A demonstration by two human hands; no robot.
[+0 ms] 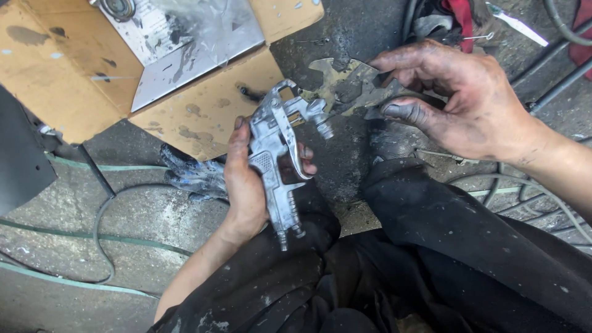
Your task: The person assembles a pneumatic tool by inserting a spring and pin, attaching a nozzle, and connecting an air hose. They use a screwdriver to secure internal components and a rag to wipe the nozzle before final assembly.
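A grey concrete floor (61,246) is seen under everything, and thin hoses (98,234) are laid across it in curves. A large piece of brown cardboard (55,68), stained with dark spots, is spread at the upper left, and a sheet of clear plastic (203,31) is placed on top of it. Dark, dirty trousers (431,246) are seen at the bottom, where the legs of the person are bent. A blue and dark glove (191,172) is lying on the floor just beside the left wrist. The right hand (468,105), blackened with grime, is held at the upper right; its fingers are closed on the end of a flat metal wrench (345,86), which is pinched between thumb and fingertips. The left hand (246,179) is wrapped around the handle of a silver spray gun (277,148), so the grip is closed on it. The gun is held above the knees, with its nozzle pointed up and right, close to the wrench.
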